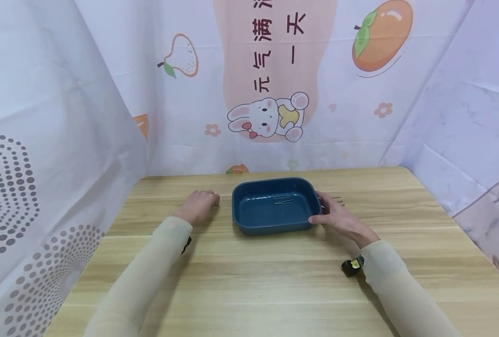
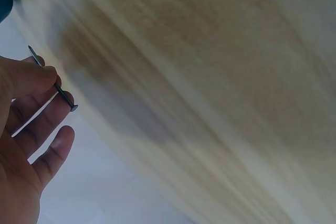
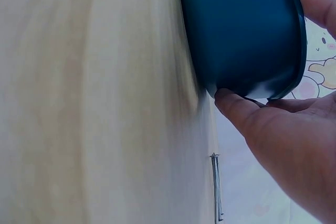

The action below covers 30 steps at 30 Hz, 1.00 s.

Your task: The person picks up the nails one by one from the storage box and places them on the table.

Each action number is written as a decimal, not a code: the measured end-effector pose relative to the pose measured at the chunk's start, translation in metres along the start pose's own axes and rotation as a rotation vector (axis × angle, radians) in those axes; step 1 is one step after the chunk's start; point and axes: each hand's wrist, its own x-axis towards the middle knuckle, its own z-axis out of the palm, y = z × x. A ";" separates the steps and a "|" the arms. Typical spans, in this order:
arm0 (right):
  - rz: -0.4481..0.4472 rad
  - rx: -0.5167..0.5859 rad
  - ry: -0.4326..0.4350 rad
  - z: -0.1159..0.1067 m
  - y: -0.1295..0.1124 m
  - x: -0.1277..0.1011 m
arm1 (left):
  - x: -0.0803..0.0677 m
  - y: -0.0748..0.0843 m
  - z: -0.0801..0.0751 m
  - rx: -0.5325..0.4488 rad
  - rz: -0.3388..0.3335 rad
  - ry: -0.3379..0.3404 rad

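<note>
A dark blue rectangular tray (image 1: 249,228) sits on the wooden table (image 1: 275,281), with a couple of nails (image 1: 283,201) lying inside it. My right hand (image 1: 335,216) grips the tray's right end, thumb at the front corner and fingers over the rim; the right wrist view shows the tray wall (image 3: 241,30) against my thumb. My left hand (image 1: 199,204) rests on the table left of the tray and pinches one nail (image 2: 52,80) between thumb and fingers. Loose nails (image 1: 339,201) lie on the table behind my right hand; nails (image 3: 216,187) show close up there.
Printed cloth walls close in the table on the left, back and right. A small black and yellow device (image 1: 352,266) hangs at my right wrist. Bare wood stretches from the tray toward me.
</note>
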 end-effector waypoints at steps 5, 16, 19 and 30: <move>0.003 0.000 0.003 0.002 0.000 0.001 | -0.001 -0.002 0.004 -0.013 -0.013 -0.023; 0.007 -0.002 0.007 0.002 -0.001 0.001 | 0.001 -0.004 0.006 -0.039 -0.047 -0.041; 0.009 0.000 0.005 0.002 -0.001 0.001 | 0.002 -0.003 0.005 -0.051 -0.055 -0.046; -0.003 0.010 -0.001 0.002 -0.002 -0.001 | 0.002 -0.002 0.005 -0.072 -0.033 -0.017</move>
